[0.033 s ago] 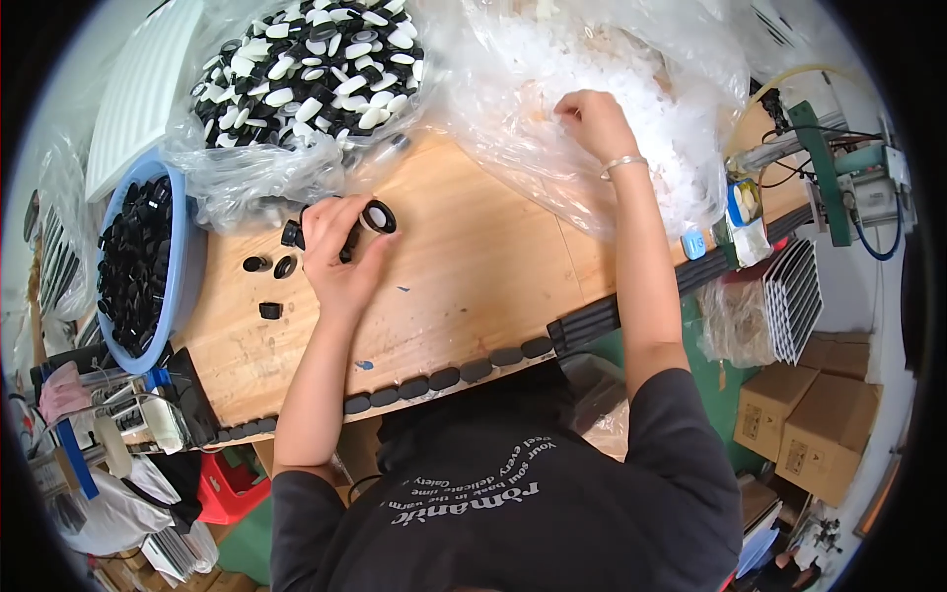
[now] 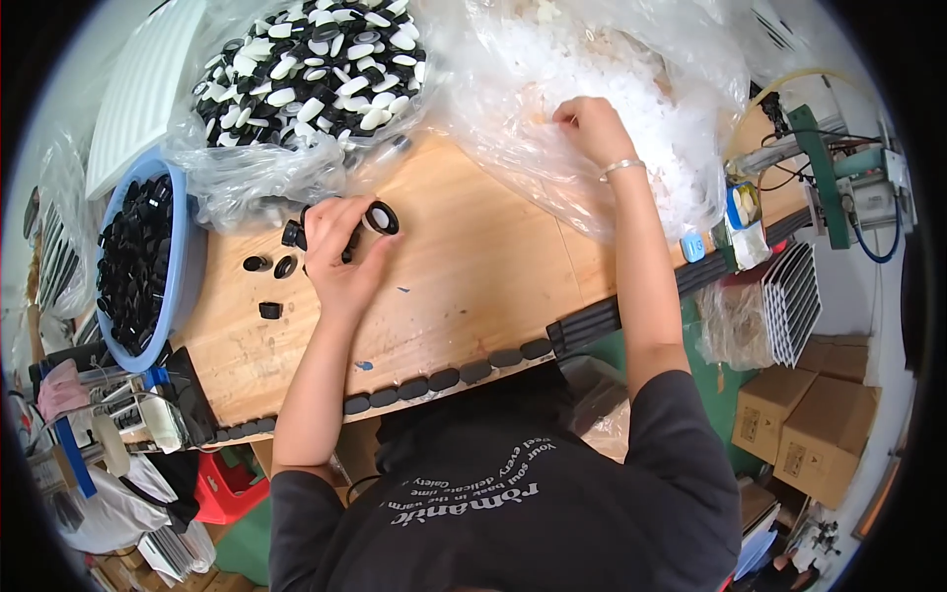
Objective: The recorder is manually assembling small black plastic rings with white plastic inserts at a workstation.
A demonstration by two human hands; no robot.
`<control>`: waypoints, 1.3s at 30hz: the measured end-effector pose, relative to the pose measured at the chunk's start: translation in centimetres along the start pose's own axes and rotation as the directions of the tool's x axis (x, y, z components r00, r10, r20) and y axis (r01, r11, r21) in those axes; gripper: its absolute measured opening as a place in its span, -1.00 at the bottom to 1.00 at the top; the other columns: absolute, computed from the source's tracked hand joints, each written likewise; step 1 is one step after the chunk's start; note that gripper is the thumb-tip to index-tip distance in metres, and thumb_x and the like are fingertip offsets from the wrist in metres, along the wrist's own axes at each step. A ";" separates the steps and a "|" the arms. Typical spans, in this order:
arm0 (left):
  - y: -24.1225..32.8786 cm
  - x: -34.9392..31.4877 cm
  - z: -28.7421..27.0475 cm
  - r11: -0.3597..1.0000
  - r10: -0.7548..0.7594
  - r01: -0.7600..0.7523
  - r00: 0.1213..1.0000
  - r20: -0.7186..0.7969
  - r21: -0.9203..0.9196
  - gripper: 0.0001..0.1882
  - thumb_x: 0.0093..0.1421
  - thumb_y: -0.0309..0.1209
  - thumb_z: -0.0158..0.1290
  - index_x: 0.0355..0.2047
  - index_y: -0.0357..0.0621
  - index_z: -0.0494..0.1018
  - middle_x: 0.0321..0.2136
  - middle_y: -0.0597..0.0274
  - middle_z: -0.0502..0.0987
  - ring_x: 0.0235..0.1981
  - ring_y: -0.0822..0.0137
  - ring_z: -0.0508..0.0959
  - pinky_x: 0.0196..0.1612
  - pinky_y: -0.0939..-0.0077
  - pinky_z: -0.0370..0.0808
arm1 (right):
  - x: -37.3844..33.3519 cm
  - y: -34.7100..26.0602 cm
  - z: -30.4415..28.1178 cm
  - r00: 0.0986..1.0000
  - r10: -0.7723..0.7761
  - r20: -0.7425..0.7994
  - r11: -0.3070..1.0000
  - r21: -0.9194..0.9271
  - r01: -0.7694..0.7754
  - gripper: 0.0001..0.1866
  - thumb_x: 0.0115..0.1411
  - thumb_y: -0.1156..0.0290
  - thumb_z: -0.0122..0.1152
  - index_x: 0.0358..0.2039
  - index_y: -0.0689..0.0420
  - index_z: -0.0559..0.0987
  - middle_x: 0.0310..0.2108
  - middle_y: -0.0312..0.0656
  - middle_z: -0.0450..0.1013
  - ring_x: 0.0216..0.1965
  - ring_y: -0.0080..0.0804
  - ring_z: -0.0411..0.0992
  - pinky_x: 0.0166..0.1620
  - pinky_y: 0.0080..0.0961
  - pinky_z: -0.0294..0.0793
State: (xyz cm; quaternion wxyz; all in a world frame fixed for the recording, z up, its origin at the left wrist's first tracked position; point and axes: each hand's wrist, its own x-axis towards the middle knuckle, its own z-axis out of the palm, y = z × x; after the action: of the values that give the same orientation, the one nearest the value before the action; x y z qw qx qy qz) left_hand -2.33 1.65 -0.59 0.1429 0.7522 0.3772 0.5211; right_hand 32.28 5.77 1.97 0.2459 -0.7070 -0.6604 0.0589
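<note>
My left hand (image 2: 340,259) is closed around a black round cap (image 2: 381,218), held between thumb and fingers with its white-lined opening facing up. Beside the knuckles lies a small black cap (image 2: 293,235), and other dark pieces are partly hidden under the fingers. Left of that hand, a few loose black caps (image 2: 254,263) rest on the wooden table. On the far right, my right hand (image 2: 595,128) is at a heap of small whitish translucent pieces (image 2: 666,138) on clear plastic. Its fingers are pinched together; anything between them is too small to make out.
A clear bag of black and white oval pieces (image 2: 306,84) lies at the far left of the wooden table (image 2: 464,266). By it stands a blue tub (image 2: 183,266) of black parts. Dark oval pads (image 2: 444,379) line the near edge. A green metal fixture (image 2: 821,173) stands at right.
My right hand has shifted very slightly toward me over the heap. The left hand keeps its hold on the black cap, almost still.
</note>
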 end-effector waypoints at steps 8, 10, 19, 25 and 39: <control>0.1 0.0 -0.4 1.000 0.003 -0.003 1.000 0.027 -0.005 -0.51 -0.28 -0.55 0.33 -0.22 -0.19 0.54 -0.28 0.19 0.55 -0.17 0.15 0.41 -0.06 0.34 0.36 | 0.2 -0.6 2.5 0.996 -0.083 0.040 0.976 -0.201 0.090 -0.80 -0.07 0.53 0.21 -0.35 0.17 0.61 -0.41 -0.01 0.53 -0.33 -0.13 0.51 -0.22 -0.35 0.50; 0.2 0.0 -0.4 0.999 -0.007 0.008 1.000 0.027 -0.033 -0.51 -0.28 -0.55 0.33 -0.22 -0.17 0.54 -0.29 0.19 0.55 -0.18 0.16 0.42 -0.06 0.34 0.36 | 0.1 -0.6 2.6 0.997 -0.044 0.070 0.975 -0.213 0.058 -0.78 -0.06 0.53 0.19 -0.33 0.16 0.61 -0.41 -0.01 0.53 -0.32 -0.12 0.51 -0.21 -0.33 0.50; -0.1 -0.3 -0.3 0.994 -0.079 0.083 0.995 0.056 -0.068 -0.50 -0.27 -0.60 0.29 -0.20 -0.23 0.52 -0.29 0.18 0.51 -0.17 0.22 0.41 -0.17 0.44 0.37 | -1.4 -5.4 0.4 0.984 -0.078 -0.161 0.974 0.197 0.109 -0.74 0.01 0.46 0.26 -0.22 0.06 0.61 -0.44 -0.19 0.49 -0.46 -0.41 0.41 -0.34 -0.50 0.43; -0.2 -0.2 0.3 0.988 -0.115 0.121 0.991 0.067 -0.100 -0.52 -0.28 -0.52 0.34 -0.24 -0.17 0.54 -0.30 0.16 0.54 -0.20 0.15 0.43 -0.06 0.32 0.35 | 0.4 -4.5 1.1 0.900 -0.235 -0.366 0.947 -0.296 0.127 -0.74 0.02 0.45 0.27 -0.21 0.03 0.61 -0.44 -0.23 0.49 -0.45 -0.40 0.38 -0.35 -0.50 0.40; -0.9 -1.1 0.4 0.997 0.069 -0.072 0.988 0.141 0.014 -0.45 -0.27 -0.49 0.28 -0.15 -0.07 0.46 -0.29 0.25 0.47 -0.21 0.13 0.43 -0.12 0.23 0.35 | -6.6 -14.5 5.7 0.976 -0.207 0.070 0.579 0.813 0.064 -0.87 0.13 0.61 0.15 -0.28 0.28 0.56 -0.38 -0.33 0.48 -0.37 -0.67 0.41 -0.32 -0.76 0.37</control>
State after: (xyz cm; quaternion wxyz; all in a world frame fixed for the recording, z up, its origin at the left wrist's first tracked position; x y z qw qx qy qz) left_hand -2.51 1.57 -2.03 0.1433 0.8011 0.3442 0.4681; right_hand 15.98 1.03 1.55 0.4899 -0.4594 -0.6313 0.3879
